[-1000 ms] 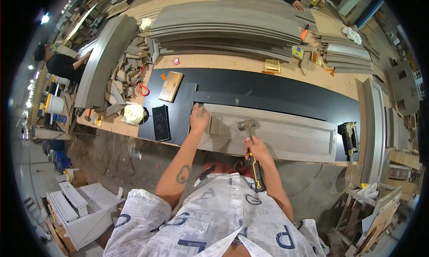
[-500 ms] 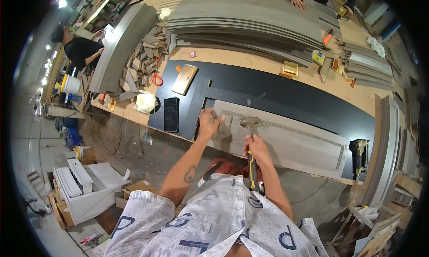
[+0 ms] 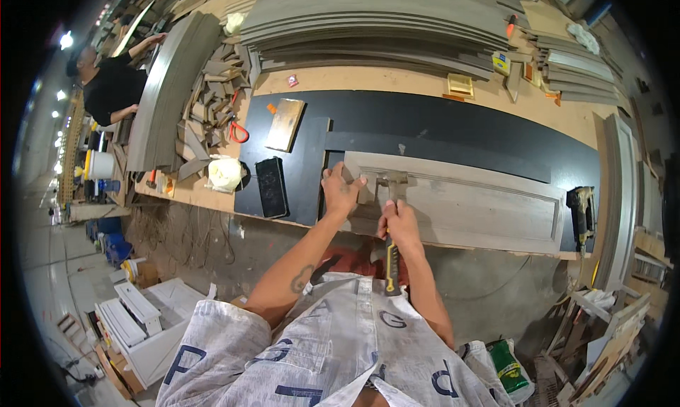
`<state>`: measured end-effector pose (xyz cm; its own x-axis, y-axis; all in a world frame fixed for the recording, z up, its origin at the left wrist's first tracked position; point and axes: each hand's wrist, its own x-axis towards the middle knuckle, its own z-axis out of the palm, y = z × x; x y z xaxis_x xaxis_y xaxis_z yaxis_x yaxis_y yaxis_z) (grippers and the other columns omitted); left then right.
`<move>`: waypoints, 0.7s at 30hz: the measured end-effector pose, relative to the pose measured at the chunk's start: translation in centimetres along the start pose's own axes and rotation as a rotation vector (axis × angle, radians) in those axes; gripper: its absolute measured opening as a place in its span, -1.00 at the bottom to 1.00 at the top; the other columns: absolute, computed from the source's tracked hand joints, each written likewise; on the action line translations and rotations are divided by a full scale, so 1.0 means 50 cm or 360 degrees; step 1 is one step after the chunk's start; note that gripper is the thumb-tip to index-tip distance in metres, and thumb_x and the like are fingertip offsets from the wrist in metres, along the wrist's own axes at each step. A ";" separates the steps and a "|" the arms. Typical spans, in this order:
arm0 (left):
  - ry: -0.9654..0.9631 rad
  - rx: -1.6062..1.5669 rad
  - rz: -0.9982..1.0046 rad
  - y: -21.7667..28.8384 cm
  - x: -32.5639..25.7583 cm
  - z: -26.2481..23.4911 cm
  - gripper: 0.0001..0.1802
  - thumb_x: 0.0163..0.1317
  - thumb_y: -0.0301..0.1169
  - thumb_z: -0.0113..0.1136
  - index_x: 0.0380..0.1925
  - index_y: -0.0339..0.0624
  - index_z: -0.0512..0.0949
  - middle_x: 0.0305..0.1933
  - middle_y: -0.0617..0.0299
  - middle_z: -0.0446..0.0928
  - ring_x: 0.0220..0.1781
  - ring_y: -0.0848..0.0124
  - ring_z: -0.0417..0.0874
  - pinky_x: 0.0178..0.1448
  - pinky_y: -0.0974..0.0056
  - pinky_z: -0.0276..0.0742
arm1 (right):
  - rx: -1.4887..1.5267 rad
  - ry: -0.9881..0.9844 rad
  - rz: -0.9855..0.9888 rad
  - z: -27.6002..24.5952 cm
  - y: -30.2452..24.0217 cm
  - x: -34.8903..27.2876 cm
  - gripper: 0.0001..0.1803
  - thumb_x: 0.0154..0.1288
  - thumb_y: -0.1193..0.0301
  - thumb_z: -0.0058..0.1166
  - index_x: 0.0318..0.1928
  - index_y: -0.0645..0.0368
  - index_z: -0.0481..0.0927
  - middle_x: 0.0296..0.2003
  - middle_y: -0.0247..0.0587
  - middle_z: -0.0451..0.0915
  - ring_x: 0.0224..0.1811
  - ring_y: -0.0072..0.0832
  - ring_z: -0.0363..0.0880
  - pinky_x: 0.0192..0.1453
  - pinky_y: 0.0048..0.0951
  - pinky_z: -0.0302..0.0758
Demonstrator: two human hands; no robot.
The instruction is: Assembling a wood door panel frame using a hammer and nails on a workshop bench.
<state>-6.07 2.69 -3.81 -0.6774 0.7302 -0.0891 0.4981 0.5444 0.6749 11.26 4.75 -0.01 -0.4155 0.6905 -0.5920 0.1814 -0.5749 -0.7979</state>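
**Hammer on the grey door panel**

Workshop clutter ringed a long wooden worktop, where stacked grey boards lay at the far side and a black sheet covered the middle. On that sheet, at the near edge, rested a grey panelled door front. The left hand lay flat and spread on the panel's left end, holding nothing. The right hand was closed round the hammer high on its handle, close under the metal head, which sat just above the panel's moulded frame. The hammer looked rigid and head-heavy; a hold so near the head would suit short, controlled taps. The panel seemed stiff and flat yet easily dented, best steadied by its plain border. A black phone lay left of it.
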 end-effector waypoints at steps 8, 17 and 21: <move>-0.0050 -0.0002 0.0000 0.023 -0.002 -0.003 -0.20 -0.10 -0.27 0.53 0.16 -0.40 0.46 0.00 -0.17 0.46 0.11 -0.06 0.51 0.23 0.03 0.43 | -0.0006 0.0123 -0.0007 0.022 0.022 -0.010 -0.69 0.55 0.26 -0.18 -0.23 0.28 0.41 -0.61 -0.24 0.47 -0.72 -0.47 0.45 -0.65 -0.39 0.38; -0.0012 -0.0104 -0.0173 0.023 -0.010 0.006 -0.24 -0.08 -0.33 0.49 0.18 -0.31 0.44 0.07 -0.14 0.45 0.18 -0.06 0.44 0.31 0.04 0.34 | 0.0182 0.0297 0.0009 -0.039 0.034 -0.022 -0.70 0.53 0.21 -0.12 -0.23 0.21 0.42 -0.58 -0.26 0.48 -0.66 -0.46 0.46 -0.59 -0.42 0.40; -0.0093 -0.0410 -0.0084 0.022 -0.006 0.003 -0.36 0.05 -0.41 0.35 0.18 -0.33 0.43 0.12 -0.12 0.49 0.21 0.02 0.50 0.30 0.14 0.37 | 0.0320 0.0330 0.0056 -0.055 0.027 -0.026 -0.71 0.52 0.20 -0.10 -0.21 0.20 0.44 -0.57 -0.27 0.48 -0.67 -0.47 0.45 -0.58 -0.42 0.41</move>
<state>-5.25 3.11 -3.14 -0.6627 0.7303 -0.1659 0.3036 0.4645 0.8319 14.51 4.30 -0.65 -0.2174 0.7319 -0.6458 0.0032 -0.6611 -0.7503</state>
